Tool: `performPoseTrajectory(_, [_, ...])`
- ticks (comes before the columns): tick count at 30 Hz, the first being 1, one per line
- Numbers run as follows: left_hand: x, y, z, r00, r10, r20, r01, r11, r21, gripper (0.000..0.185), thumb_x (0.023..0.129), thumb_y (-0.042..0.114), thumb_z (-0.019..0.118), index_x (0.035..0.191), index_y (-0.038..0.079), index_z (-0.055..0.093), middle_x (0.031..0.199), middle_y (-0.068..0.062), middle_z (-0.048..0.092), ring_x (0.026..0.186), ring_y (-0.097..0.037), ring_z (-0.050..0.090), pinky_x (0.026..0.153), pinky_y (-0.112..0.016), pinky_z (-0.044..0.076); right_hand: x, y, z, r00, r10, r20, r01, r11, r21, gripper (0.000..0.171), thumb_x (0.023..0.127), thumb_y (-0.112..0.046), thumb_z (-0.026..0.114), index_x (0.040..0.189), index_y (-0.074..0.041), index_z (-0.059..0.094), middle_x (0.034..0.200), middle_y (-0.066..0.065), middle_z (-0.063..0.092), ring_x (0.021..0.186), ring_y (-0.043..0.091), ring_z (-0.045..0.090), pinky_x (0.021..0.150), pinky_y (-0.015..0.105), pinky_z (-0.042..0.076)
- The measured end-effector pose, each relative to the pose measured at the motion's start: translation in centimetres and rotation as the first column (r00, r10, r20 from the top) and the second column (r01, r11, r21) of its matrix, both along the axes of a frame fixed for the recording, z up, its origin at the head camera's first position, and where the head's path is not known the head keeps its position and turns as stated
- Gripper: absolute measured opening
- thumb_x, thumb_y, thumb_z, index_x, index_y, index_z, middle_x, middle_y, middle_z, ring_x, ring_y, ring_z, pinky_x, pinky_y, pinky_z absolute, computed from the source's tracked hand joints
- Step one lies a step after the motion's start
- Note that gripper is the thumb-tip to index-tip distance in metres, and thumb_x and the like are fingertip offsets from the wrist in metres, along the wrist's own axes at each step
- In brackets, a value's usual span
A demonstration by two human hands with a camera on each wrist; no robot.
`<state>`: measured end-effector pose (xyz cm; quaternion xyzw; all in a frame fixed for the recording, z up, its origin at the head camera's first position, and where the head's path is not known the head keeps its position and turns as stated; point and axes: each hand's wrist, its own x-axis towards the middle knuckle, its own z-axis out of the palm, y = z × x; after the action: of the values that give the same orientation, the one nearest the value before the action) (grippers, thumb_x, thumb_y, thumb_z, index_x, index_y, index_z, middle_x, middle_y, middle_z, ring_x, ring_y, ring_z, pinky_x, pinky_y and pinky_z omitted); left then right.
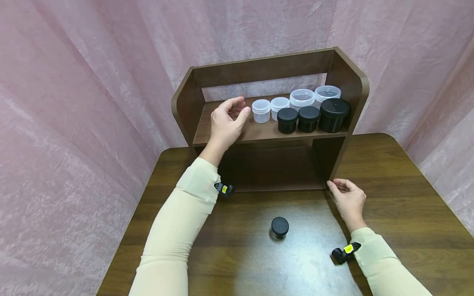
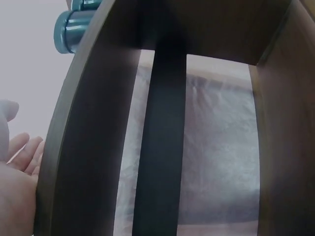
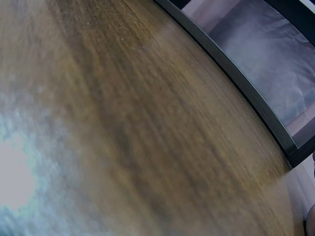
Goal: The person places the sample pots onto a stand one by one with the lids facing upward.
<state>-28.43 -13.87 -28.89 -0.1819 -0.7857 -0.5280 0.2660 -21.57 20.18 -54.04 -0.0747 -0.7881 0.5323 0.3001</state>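
Note:
A dark wooden shelf unit (image 1: 189,107) stands at the back of the table. Its upper board carries a back row of clear lidded jars (image 1: 301,98) and three black jars (image 1: 309,118) in front. My left hand (image 1: 237,112) is raised over the upper board, just left of the smallest clear jar (image 1: 261,111), fingers relaxed and holding nothing. My right hand (image 1: 338,187) rests on the table beside the shelf's right foot, fingers loosely curled and empty. A small black jar (image 1: 279,227) stands alone on the table between my forearms. The left wrist view shows my palm (image 2: 15,187) beside the shelf's side panel (image 2: 83,147).
The brown wooden table (image 1: 400,197) has its edges at the right and left. Pink fabric (image 1: 92,82) hangs all around behind it. The shelf's lower compartment (image 1: 274,168) is dark and holds nothing I can see. The right wrist view shows blurred tabletop (image 3: 123,123) and the shelf's base edge (image 3: 236,73).

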Motion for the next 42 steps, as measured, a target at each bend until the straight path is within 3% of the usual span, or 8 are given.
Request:
performPoseTrajectory(8, [3.3,-1.1,-1.0,0.992,0.012,-0.128,-0.009,1.000,0.023,0.018,0.087,0.011,0.070,0.100,-0.001,0.071,0.093,-0.010,0.069,0.077,-0.017,0.064,0.067,-0.027,0.053,0.1,-0.1,0.1,1.000,-0.007,-0.003,0.007,1.000,0.006,0.020,0.077,-0.021,0.082,0.084,-0.004,0.074,0.071,-0.020,0.065,0.064,-0.009,0.059,0.058,0.006,0.044])
performPoseTrajectory(14, [6.6,-1.1,-1.6,0.978,-0.046,-0.203,0.049,0.999,0.009,0.010,0.084,-0.003,0.068,0.092,-0.009,0.069,0.082,-0.017,0.067,0.068,-0.025,0.062,0.060,-0.030,0.051,0.2,-0.2,0.2,1.000,-0.008,0.029,0.008,1.000,-0.003,0.022,0.077,-0.023,0.082,0.085,-0.005,0.074,0.071,-0.019,0.065,0.064,-0.008,0.059,0.058,0.007,0.044])
performPoseTrajectory(18, [9.1,-0.8,-1.3,0.975,-0.095,-0.203,0.093,0.995,-0.020,0.007,0.082,-0.009,0.066,0.089,-0.010,0.069,0.080,-0.018,0.067,0.067,-0.024,0.061,0.059,-0.030,0.049,0.4,-0.2,0.0,0.999,-0.014,0.047,0.015,1.000,-0.011,0.023,0.077,-0.024,0.082,0.086,-0.004,0.074,0.072,-0.017,0.065,0.065,-0.007,0.059,0.058,0.008,0.045])
performPoseTrajectory(21, [10.1,-0.8,-1.7,0.975,-0.131,-0.178,0.127,0.991,-0.033,0.007,0.083,-0.009,0.066,0.089,-0.009,0.069,0.081,-0.018,0.067,0.069,-0.022,0.060,0.060,-0.030,0.050,0.4,-0.1,-0.1,0.998,-0.027,0.052,0.028,1.000,-0.009,0.022,0.077,-0.023,0.082,0.086,-0.005,0.074,0.072,-0.016,0.066,0.066,-0.006,0.059,0.059,0.008,0.045])
performPoseTrajectory(29, [9.9,-1.3,-8.1,0.970,-0.227,-0.092,0.222,0.973,-0.066,0.009,0.086,0.003,0.069,0.095,0.001,0.071,0.087,-0.008,0.069,0.074,-0.016,0.062,0.064,-0.032,0.053,0.3,-0.2,0.0,0.999,-0.012,0.051,0.011,1.000,0.013,0.024,0.078,-0.026,0.081,0.086,-0.005,0.074,0.073,-0.012,0.067,0.065,-0.006,0.059,0.058,0.008,0.045])
performPoseTrajectory(34, [10.8,-0.4,-12.1,0.963,-0.264,0.051,0.268,0.958,-0.102,0.010,0.088,0.012,0.069,0.096,0.007,0.071,0.090,0.000,0.070,0.076,-0.011,0.062,0.065,-0.030,0.054,0.3,-0.1,-0.1,0.998,-0.018,0.058,0.019,1.000,-0.008,0.024,0.078,-0.026,0.082,0.086,-0.005,0.074,0.072,-0.015,0.066,0.065,-0.006,0.060,0.058,0.008,0.045])
performPoseTrajectory(39, [11.9,0.8,-15.7,0.925,-0.320,0.204,0.351,0.926,-0.141,0.013,0.088,0.017,0.070,0.100,0.010,0.070,0.091,0.002,0.069,0.080,-0.005,0.061,0.068,-0.038,0.055,0.3,0.0,0.0,0.998,-0.017,0.062,0.018,1.000,-0.015,0.025,0.078,-0.027,0.081,0.086,-0.006,0.074,0.071,-0.017,0.066,0.065,-0.006,0.060,0.058,0.008,0.045])
performPoseTrajectory(42, [12.6,1.4,-16.7,0.889,-0.363,0.278,0.415,0.896,-0.156,0.018,0.088,0.016,0.071,0.104,0.008,0.069,0.094,-0.004,0.069,0.084,-0.010,0.063,0.071,-0.040,0.055,0.3,-0.1,0.0,0.998,-0.010,0.063,0.010,1.000,-0.008,0.024,0.078,-0.027,0.081,0.087,-0.006,0.074,0.072,-0.014,0.067,0.065,-0.006,0.060,0.058,0.008,0.045])
